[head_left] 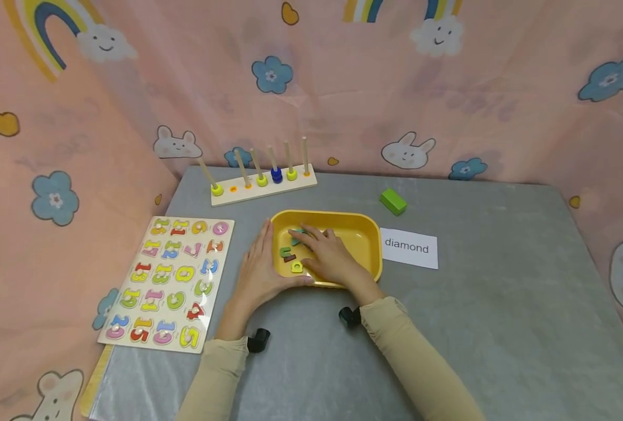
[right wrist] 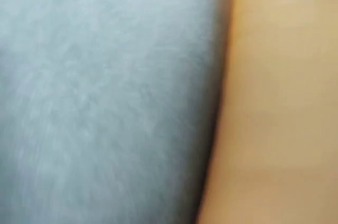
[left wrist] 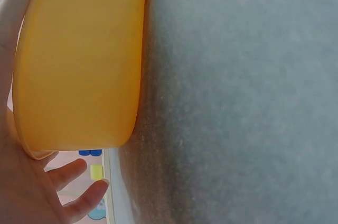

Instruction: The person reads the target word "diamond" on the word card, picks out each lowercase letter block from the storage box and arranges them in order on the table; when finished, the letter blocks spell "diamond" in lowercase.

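Note:
A yellow tray [head_left: 361,245] stands on the grey table. Several small colored letter pieces lie in its left part, among them a green piece [head_left: 285,252], a brown piece [head_left: 289,258] and a yellow piece [head_left: 297,266]. My left hand [head_left: 261,272] rests against the tray's front left corner, thumb along the front rim and fingers extended along the left side. Inside the tray, my right hand [head_left: 329,254] reaches over the letters with spread fingers. A teal piece [head_left: 295,240] shows partly under its fingertips; whether they touch it I cannot tell. The right wrist view is blurred.
Left of the tray lies a wooden number puzzle board [head_left: 179,286]. A peg stand [head_left: 264,190] with yellow and blue rings is behind. To the right are a white card reading "diamond" [head_left: 411,257] and a green block [head_left: 393,202].

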The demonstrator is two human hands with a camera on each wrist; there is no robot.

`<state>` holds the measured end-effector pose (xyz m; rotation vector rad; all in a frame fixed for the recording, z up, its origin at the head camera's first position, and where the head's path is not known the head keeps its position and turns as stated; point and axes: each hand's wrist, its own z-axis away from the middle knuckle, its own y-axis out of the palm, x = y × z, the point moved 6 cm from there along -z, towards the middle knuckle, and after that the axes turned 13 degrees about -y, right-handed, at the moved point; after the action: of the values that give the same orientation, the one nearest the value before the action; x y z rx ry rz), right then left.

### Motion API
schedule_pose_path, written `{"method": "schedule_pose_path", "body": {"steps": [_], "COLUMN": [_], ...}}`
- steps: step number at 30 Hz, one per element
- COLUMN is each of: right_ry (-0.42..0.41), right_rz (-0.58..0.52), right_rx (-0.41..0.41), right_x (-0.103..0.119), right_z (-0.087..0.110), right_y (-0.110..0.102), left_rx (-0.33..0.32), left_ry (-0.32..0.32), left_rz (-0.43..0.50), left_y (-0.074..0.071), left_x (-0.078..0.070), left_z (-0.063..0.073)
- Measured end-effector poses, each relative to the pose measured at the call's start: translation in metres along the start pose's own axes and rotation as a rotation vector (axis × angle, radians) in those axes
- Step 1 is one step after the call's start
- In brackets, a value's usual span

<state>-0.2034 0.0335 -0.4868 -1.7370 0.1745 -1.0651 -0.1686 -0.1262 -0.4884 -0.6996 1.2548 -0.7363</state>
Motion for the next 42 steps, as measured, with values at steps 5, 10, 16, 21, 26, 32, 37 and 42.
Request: {"method": "schedule_pose_path", "body": {"steps": [5,10,16,21,26,32,37,42], "right_ry": [0.014,0.027,0.036,0.04,0.058,0.087,0.135,0.124], "right_rz": [0.087,0.116,0.098,0.054,0.037,0.072,-0.031,-0.143], "right_rx": [0.012,-0.062,-0.094,-0.123,-0.16,-0.298,-0.368,-0.437], "right_x": [-0.001,-0.003,-0.004,-0.004,-0.006,-0.007,-0.005,0.003], "right_z": [-0.007,-0.01,-0.011,-0.01,-0.008,0.001,0.016,0.039], "right_y": [0.006,0.004,0.003,0.0,-0.003,-0.018,-0.03,-0.043], "left_rx": [0.002,0.003,0.014,0.016,0.023,0.018,0.016,0.015], "left_ry": [-0.003,-0.008,-0.013,-0.011,-0.011,-0.008,-0.011,-0.02], "left_rz": [0.009,0.017,0.024,0.023,0.018,0.009,-0.007,0.01], "left_y": [0.001,0.001,0.001,0.002,0.003,0.002,0.002,0.001], "left_x": [0.0,0.0,0.0,-0.001,-0.003,-0.004,-0.003,-0.001], "left_z": [-0.001,-0.002,-0.002,-0.001,-0.001,-0.001,0.0,0.001]}}
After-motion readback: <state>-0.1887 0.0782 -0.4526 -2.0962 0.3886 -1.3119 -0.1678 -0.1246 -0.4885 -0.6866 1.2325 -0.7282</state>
